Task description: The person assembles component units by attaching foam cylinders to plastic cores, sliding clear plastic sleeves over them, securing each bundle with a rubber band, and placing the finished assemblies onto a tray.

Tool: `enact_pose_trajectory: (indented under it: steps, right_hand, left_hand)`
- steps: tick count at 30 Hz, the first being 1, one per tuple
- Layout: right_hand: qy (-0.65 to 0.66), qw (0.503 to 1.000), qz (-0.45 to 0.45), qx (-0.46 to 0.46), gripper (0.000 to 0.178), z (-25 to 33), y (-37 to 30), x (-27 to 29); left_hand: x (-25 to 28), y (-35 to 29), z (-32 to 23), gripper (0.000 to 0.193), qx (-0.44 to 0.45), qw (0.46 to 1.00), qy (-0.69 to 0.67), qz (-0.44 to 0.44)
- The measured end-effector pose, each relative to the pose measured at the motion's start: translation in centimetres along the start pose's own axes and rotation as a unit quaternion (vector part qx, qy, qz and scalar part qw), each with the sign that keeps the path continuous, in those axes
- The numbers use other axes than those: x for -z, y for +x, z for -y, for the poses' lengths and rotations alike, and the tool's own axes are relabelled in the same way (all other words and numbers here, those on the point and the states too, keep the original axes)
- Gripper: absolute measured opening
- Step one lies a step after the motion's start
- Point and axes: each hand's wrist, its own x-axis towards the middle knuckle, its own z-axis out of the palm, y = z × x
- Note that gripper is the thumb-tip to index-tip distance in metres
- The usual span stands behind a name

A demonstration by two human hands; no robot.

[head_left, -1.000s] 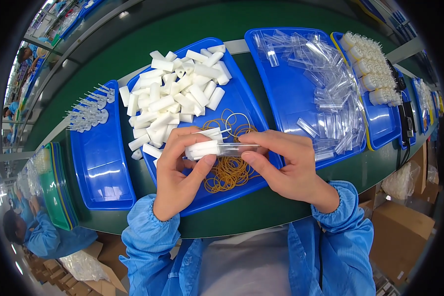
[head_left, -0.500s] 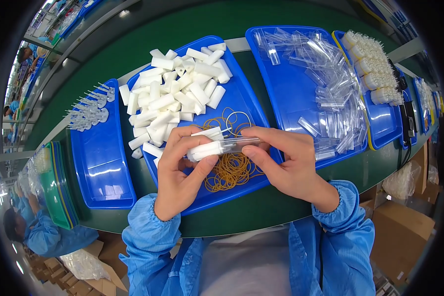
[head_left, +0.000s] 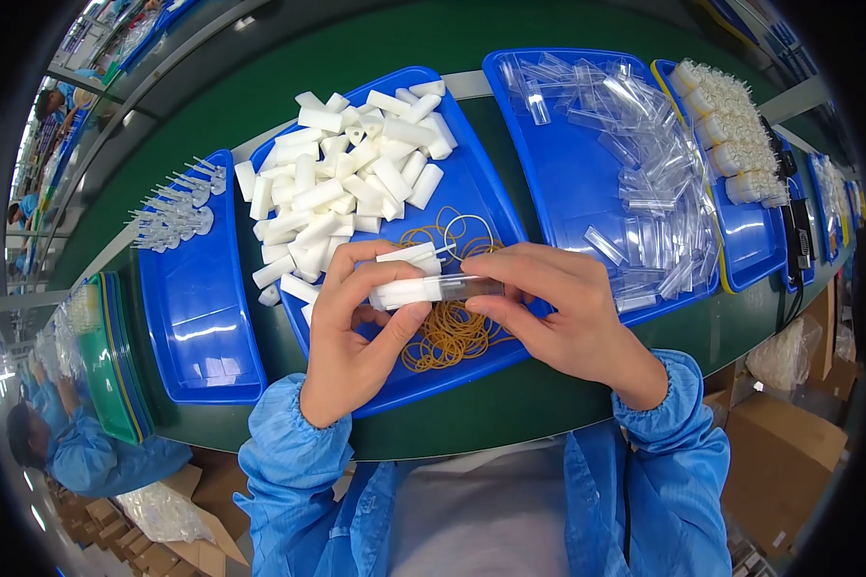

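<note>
My left hand (head_left: 356, 322) is closed around a white foam cylinder (head_left: 406, 292), with a second white piece (head_left: 409, 255) showing above it between the fingers. A clear plastic tube (head_left: 467, 287) sits over the right part of the lower cylinder. Thumb and fingers of my right hand (head_left: 558, 303) pinch that tube at its far right end. Both hands are above a blue tray (head_left: 476, 183) with a heap of white foam cylinders (head_left: 342, 163). Below the tube lie tan rubber bands (head_left: 447, 337). How far the cylinder reaches inside the tube is partly hidden by my fingers.
On the right a blue tray (head_left: 568, 207) holds many clear tubes (head_left: 645, 173). Beyond it are white bundled parts (head_left: 726, 130). At left, a blue tray (head_left: 197, 337) carries clear stemmed pieces (head_left: 178, 207). A co-worker in blue (head_left: 96, 452) sits at lower left.
The clear tube and the cylinder have come more level and in line. My right hand has shifted slightly, its fingers now further over the tube's end. My left hand keeps its grip.
</note>
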Motion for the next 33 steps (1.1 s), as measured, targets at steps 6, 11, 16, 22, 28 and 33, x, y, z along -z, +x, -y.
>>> enact_pose_trajectory:
  steps: [6, 11, 16, 22, 28, 33]
  right_hand:
    - [-0.044, 0.997, -0.040, 0.057, 0.032, 0.1, 0.3, 0.5]
    - [-0.048, 0.995, -0.046, 0.079, 0.033, 0.1, 0.2, 0.3]
    - [-0.040, 0.991, -0.020, 0.127, 0.034, 0.1, 0.2, 0.0]
    - [-0.064, 0.990, -0.014, 0.127, 0.034, -0.2, -0.1, -0.4]
    - [-0.261, 0.962, -0.039, 0.070, 0.028, 0.3, 0.7, 4.5]
    - [-0.476, 0.878, 0.015, -0.050, 0.023, -0.1, -1.8, 6.3]
  left_hand:
    - [1.1, 0.3, -0.5, 0.045, 0.058, 0.968, -0.243, 0.011]
    - [1.1, 0.2, 0.0, 0.048, 0.075, 0.951, -0.293, 0.066]
    - [0.7, 0.2, 0.2, 0.050, 0.093, 0.934, -0.317, 0.133]
    - [0.2, 0.2, 0.6, 0.039, 0.106, 0.926, -0.332, 0.143]
    - [0.8, 0.1, 0.3, 0.028, 0.091, 0.933, -0.340, 0.077]
    - [0.6, 0.3, -0.2, 0.022, 0.103, 0.960, -0.260, 0.015]
